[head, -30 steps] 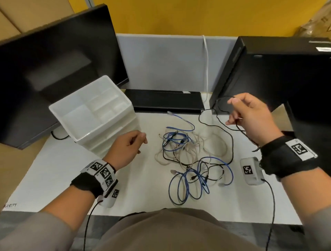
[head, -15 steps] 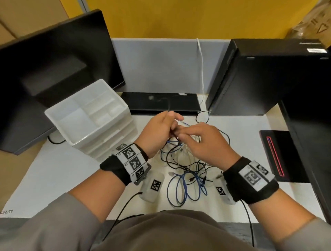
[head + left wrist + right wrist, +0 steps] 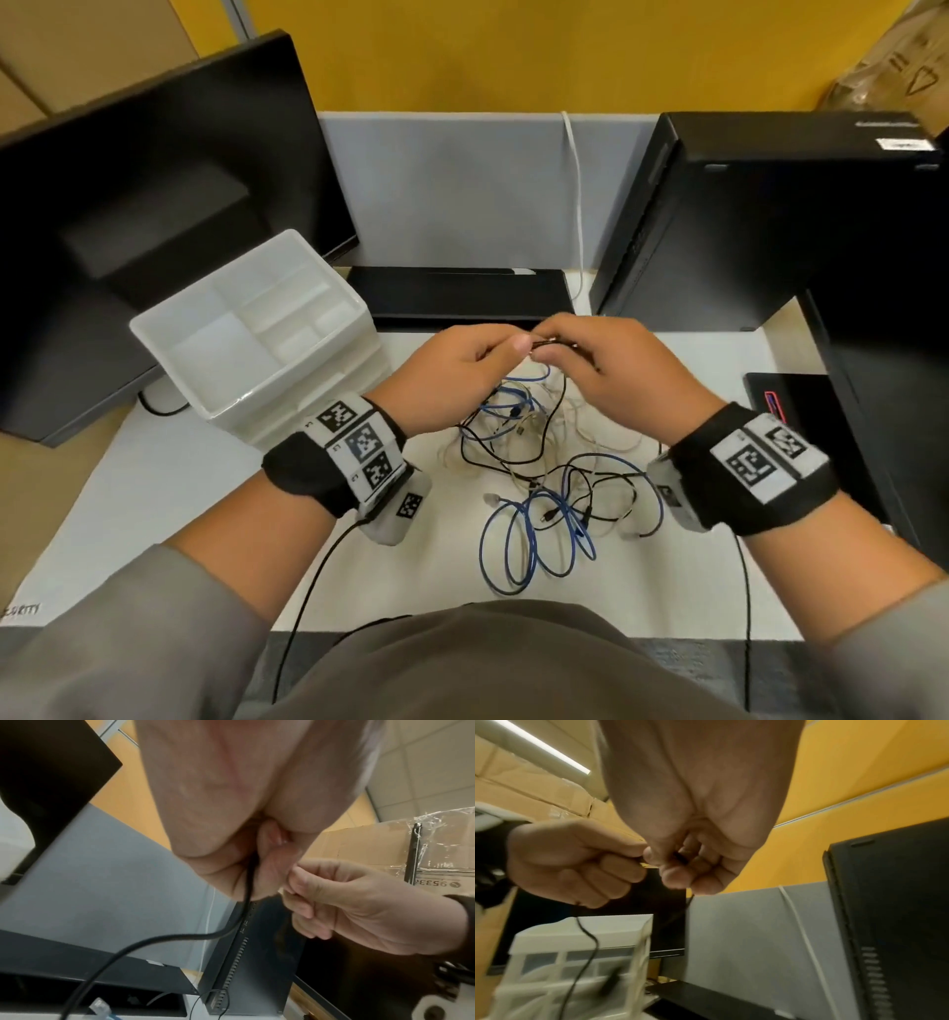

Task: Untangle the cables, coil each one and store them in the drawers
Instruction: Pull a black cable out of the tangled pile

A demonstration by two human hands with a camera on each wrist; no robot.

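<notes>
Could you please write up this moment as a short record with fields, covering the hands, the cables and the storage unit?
left hand: left hand pinches the black cable
right hand: right hand pinches the same black cable, fingertips meeting the left's
height: both hands raised above the pile
cable pile: blue cable, black and beige cable lie tangled on the white desk
coiled: none yet
drawer unit: white drawer unit to the left, top tray holds no cable
stored: nothing visible
</notes>
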